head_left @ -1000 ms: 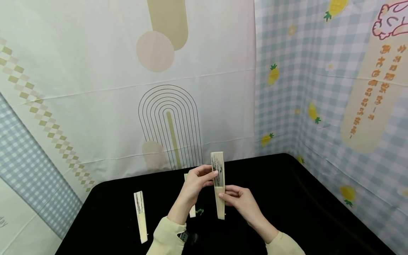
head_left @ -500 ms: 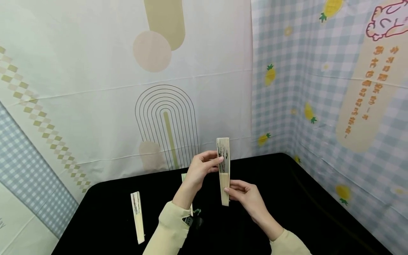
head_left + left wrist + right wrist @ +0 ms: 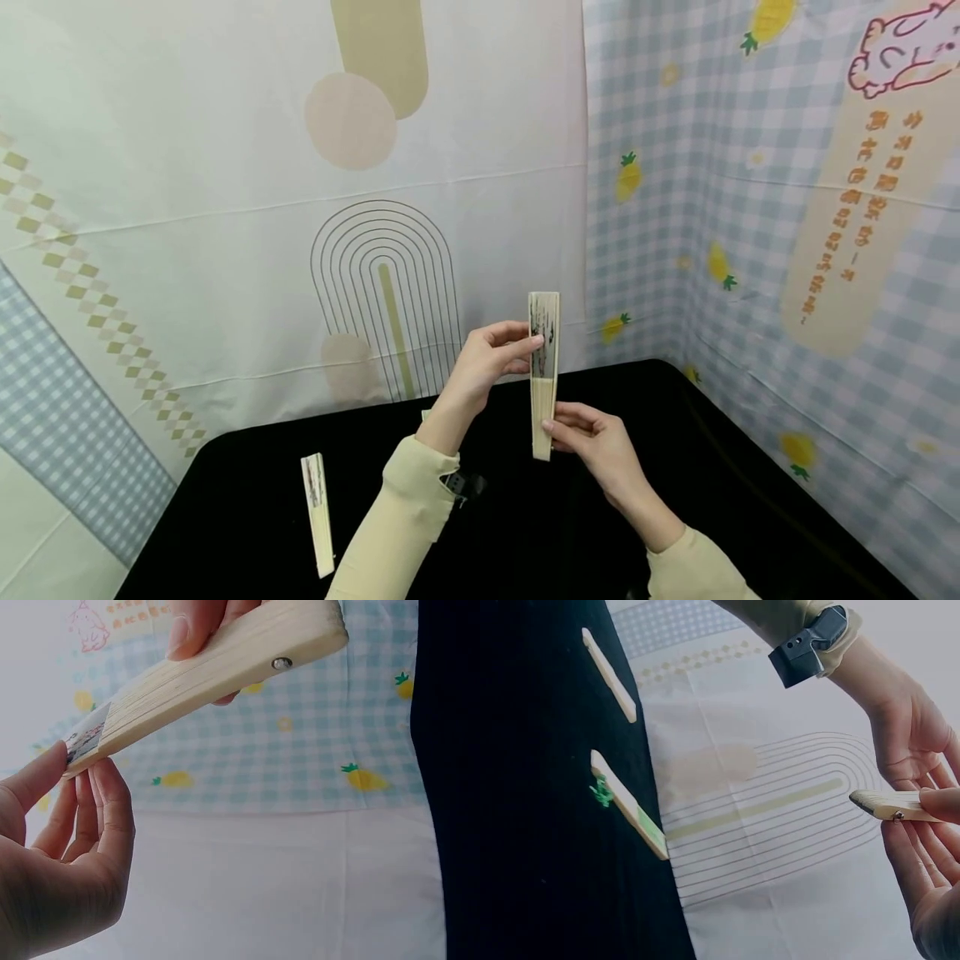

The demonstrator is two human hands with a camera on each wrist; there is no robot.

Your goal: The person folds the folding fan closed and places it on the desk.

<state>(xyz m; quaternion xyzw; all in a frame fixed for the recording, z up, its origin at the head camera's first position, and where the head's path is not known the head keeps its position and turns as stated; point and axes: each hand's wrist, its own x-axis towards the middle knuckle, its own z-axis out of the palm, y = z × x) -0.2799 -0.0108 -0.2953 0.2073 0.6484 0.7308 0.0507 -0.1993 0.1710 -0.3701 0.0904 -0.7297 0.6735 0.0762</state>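
Folded fan (image 3: 543, 375) upright, pinched by left hand (image 3: 491, 365), right hand (image 3: 596, 442); two fans (image 3: 317, 514) on black table (image 3: 675, 467).

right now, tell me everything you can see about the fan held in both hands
The folded fan is closed into a narrow stick, held upright above the black table. Its lower ribs look like pale wood or bamboo, with a metal rivet near the bottom end; the upper part is a paper leaf with dark markings. The left hand pinches the leaf, the right hand the ribs.

Orange characters on backdrop banner (image 3: 862, 208), illegible (too blurred)
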